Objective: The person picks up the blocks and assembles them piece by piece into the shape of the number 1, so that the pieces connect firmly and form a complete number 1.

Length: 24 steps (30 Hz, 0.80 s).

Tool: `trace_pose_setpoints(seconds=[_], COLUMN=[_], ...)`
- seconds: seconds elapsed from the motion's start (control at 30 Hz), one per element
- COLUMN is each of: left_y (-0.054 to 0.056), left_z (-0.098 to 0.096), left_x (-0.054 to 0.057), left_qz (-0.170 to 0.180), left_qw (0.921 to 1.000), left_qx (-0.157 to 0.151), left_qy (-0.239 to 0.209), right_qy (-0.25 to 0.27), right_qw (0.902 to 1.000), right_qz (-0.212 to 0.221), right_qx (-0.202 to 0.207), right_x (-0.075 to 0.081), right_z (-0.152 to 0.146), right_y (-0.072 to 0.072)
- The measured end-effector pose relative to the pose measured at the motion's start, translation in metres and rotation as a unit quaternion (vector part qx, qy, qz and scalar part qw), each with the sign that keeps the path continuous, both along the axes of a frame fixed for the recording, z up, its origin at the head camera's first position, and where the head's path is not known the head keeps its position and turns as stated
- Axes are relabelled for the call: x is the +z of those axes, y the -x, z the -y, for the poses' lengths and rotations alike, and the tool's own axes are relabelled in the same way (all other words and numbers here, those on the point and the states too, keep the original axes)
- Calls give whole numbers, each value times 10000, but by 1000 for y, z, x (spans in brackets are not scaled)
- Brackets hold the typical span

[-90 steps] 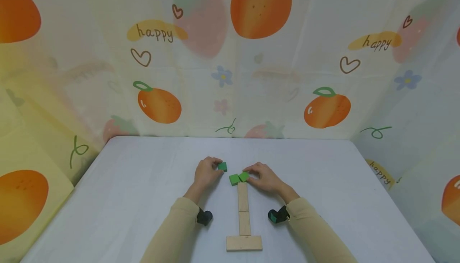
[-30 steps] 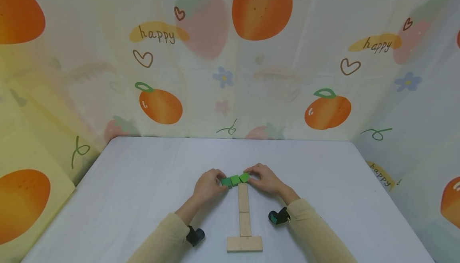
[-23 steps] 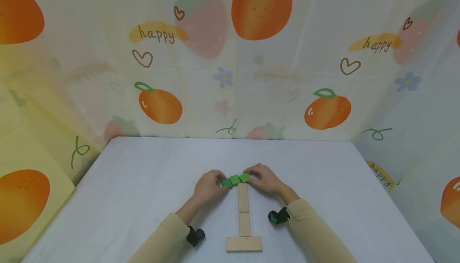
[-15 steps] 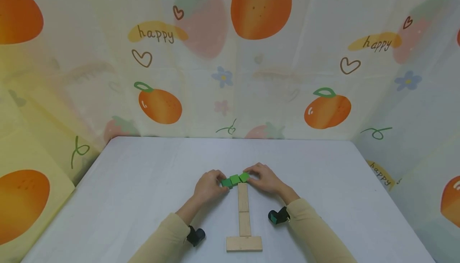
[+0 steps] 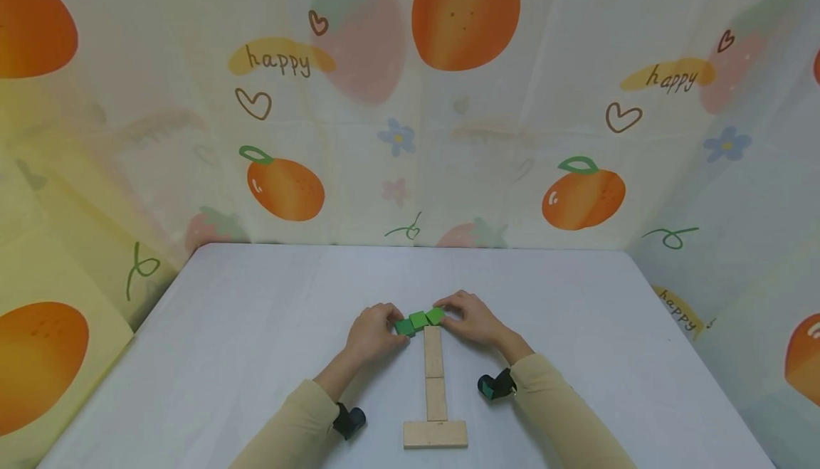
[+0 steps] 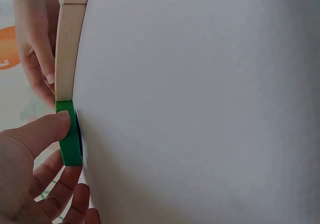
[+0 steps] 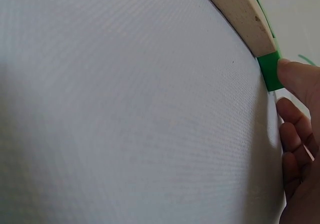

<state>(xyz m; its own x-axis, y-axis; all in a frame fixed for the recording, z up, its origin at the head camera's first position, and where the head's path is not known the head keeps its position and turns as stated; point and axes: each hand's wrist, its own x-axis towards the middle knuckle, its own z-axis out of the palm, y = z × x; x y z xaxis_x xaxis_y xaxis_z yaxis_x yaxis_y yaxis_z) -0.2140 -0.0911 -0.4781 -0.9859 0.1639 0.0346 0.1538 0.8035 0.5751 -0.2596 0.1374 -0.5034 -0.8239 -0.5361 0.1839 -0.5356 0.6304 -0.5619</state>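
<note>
Three green blocks form a slanting row at the far end of a line of wooden blocks. My left hand (image 5: 373, 332) pinches the dark green block (image 5: 404, 327) at the row's left end; its thumb lies on the near face in the left wrist view. In the middle sits another green block (image 5: 418, 320), untouched by fingers. At the right end my right hand (image 5: 472, 316) pinches the light green block (image 5: 435, 315), turned like a diamond. The far wooden block (image 5: 433, 351) meets the row from below, near the right green block.
Two more wooden blocks continue toward the person: an upright plank (image 5: 436, 399) and a crosswise plank (image 5: 435, 435) at the near end. All lie on a white-covered table (image 5: 256, 312). A fruit-print cloth (image 5: 448, 134) hangs behind it. Each wrist wears a black camera (image 5: 349, 423).
The left hand has brought the dark green block down from the upper left against the middle green block. Over the last second both hands stay nearly still.
</note>
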Motion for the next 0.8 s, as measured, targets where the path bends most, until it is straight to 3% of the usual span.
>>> trace_pose_setpoints(seconds=[0.8], left_y=[0], left_z=[2], left_x=[-2], left_qz=[-23], left_qw=[9999], left_qx=[-72], left_qy=[-117], right_qy=[77], right_qw=[9999], right_qz=[138], right_qx=[-33], right_x=[5], right_z=[2], right_y=[-3])
